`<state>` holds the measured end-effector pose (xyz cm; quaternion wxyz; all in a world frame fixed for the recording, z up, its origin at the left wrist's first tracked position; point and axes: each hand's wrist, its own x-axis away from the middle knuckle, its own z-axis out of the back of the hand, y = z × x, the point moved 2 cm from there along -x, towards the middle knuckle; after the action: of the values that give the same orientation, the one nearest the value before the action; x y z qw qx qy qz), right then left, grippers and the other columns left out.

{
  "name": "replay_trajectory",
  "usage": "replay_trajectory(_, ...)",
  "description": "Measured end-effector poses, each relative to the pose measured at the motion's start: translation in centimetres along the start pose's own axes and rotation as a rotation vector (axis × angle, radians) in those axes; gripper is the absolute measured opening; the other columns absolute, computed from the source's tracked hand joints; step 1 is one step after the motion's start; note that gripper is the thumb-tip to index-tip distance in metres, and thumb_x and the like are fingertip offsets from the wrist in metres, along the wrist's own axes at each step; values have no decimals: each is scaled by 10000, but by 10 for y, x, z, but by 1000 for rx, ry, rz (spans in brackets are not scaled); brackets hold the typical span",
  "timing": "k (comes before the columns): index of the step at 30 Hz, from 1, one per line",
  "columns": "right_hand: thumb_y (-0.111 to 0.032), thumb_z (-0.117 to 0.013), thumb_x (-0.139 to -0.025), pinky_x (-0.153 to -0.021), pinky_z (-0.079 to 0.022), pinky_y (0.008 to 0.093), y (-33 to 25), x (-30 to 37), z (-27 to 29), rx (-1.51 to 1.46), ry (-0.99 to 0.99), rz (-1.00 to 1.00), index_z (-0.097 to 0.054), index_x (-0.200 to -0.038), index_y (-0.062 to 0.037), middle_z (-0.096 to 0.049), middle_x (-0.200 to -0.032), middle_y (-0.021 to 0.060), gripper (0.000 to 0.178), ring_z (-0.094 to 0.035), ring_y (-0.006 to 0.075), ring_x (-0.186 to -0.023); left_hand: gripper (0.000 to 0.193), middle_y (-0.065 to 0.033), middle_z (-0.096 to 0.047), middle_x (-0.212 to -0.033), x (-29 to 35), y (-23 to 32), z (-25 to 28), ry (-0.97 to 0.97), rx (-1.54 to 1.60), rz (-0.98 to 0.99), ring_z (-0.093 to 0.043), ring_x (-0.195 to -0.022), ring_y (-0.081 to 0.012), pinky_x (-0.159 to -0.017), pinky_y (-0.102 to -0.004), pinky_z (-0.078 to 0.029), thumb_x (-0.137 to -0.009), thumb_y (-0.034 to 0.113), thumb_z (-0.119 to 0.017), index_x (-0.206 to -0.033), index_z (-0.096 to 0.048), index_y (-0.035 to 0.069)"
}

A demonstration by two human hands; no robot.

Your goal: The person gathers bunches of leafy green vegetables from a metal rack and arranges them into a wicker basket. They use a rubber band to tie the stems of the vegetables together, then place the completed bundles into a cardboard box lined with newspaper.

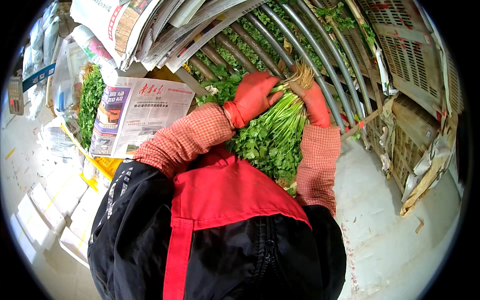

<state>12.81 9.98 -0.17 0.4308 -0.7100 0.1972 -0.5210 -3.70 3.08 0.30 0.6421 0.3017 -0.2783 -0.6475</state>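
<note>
A bunch of coriander (276, 131) lies before my lap, its leaves toward me and its pale roots (303, 76) pointing away. My right hand (315, 104), in a red rubber glove, is closed round the stems just below the roots, from the right side. On the left of the same stems, my gloved left hand (254, 96) is bent inward with the thumb against the bunch; its fingertips are partly hidden. More loose green leaves (223, 86) show beyond my left wrist. Checked red sleeves cover both forearms.
Metal bars (300, 47) run across the far side, with greens beneath them. Stacked newspapers (165, 30) overhang at the upper left, above a spread newspaper (145, 112). Plastic crates (407, 55) stand at the right. A yellow crate (107, 165) and white foam boxes (45, 210) sit at the left.
</note>
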Motion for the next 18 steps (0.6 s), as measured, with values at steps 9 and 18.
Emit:
replay_trajectory(9, -221, -712, -801, -670, -473, 309, -14, 22, -28, 244, 144, 11, -623, -982, -5, -648, -852, 57, 295, -589, 184, -718, 446, -129, -584, -908, 8, 11, 21, -70, -111, -61, -563, -838, -327, -729, -413, -447, -723, 326, -712, -1054, -568, 64)
replay_trajectory(18, -163, -739, -634, -580, -447, 353, -102, 160, -50, 1061, 147, 962, -642, -879, -119, -585, -823, 53, 267, -572, 257, -701, 908, -192, -571, -1139, -2, 69, 110, -437, 204, -541, -541, -1069, -381, -1023, -501, -324, -667, 593, -675, -1319, -411, 19)
